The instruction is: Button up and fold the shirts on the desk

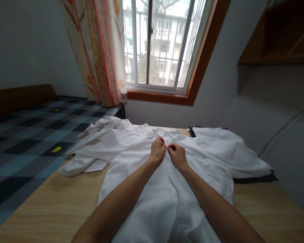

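A white shirt (pixel 152 189) lies flat on a light wooden table (pixel 53 206), collar away from me. My left hand (pixel 157 150) and my right hand (pixel 176 154) are side by side just below the collar. Both pinch the shirt's front placket, fingers closed on the cloth at the top button. My forearms stretch over the shirt's body.
A second white garment (pixel 225 148) with a dark striped edge lies at the table's right. A bed with a checked blue and black cover (pixel 27 135) stands at the left. Behind are a window (pixel 162 44), a patterned curtain (pixel 101 50) and a wooden shelf (pixel 281 37).
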`<state>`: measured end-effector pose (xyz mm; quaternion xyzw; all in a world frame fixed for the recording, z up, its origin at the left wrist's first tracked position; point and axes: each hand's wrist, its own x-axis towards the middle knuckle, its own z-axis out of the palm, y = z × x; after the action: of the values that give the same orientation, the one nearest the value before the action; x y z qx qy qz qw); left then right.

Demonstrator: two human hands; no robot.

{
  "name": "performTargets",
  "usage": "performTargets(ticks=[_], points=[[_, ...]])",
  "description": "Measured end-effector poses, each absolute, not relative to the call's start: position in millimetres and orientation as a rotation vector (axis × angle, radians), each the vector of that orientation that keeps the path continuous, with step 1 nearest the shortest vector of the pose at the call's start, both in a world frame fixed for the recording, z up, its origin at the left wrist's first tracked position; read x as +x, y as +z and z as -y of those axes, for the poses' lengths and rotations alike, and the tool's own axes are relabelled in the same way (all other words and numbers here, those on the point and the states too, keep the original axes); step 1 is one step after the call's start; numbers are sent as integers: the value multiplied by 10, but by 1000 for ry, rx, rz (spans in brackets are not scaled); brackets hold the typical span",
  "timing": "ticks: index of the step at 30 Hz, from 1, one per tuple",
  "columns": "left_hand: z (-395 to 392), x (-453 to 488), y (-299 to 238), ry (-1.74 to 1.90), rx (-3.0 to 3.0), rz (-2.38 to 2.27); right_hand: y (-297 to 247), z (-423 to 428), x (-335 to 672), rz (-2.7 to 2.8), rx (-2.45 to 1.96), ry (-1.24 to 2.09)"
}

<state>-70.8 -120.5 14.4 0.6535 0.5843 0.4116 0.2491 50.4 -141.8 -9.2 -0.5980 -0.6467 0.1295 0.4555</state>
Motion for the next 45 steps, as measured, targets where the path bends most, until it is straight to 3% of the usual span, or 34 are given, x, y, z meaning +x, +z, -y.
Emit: performTargets(ticks=[11,27,36,45], points=[[1214,-695,128,1164,1788,-1549,-88,1424,495,1638,-1547,237],[1224,-704,207,1023,1842,-1611,-53,1510,405,1859,-1636,-156],[1193,-725,130,1120,1972,-1453,-113,1417,522,1685,-1528,99],[1215,-784,148,978,2198,-1401,-99,1334,619,1587,-1676,256]])
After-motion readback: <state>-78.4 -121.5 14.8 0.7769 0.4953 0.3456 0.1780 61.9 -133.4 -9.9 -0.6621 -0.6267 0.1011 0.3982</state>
